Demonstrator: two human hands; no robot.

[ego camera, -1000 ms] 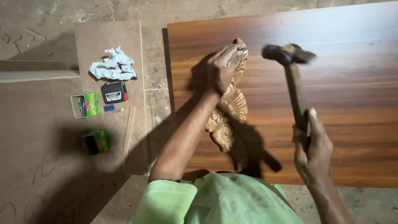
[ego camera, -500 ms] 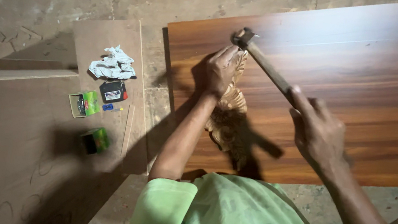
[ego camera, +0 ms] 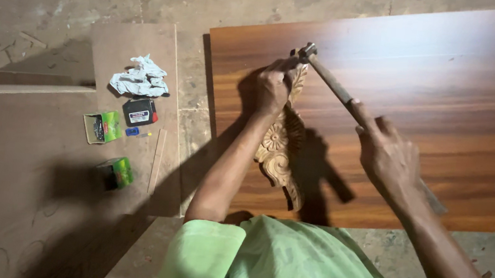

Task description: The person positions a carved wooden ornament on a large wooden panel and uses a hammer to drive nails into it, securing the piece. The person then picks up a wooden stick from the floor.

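the carved wooden ornament (ego camera: 281, 143) lies flat on the dark polished wooden panel (ego camera: 455, 89), near the panel's left edge, its pale scrollwork and a round flower carving running from the upper end down toward the person's chest.

head view: the left hand (ego camera: 274, 89) is curled tight over the upper end of the ornament, fingers pinched together at the top; what is between the fingertips is too small to tell. the right hand (ego camera: 387, 156) is wrapped firmly around the handle of a hammer (ego camera: 327, 76), which slants up and left so that its metal head sits right at the top of the ornament, just beside the left hand's fingertips. both arms come out of a light green shirt (ego camera: 306, 272).

left of the panel, on a brown board (ego camera: 140, 38) on the dusty floor, lie a crumpled white rag (ego camera: 140, 77), a small dark box (ego camera: 139, 111), and two green boxes (ego camera: 103, 127), well apart from the hands.
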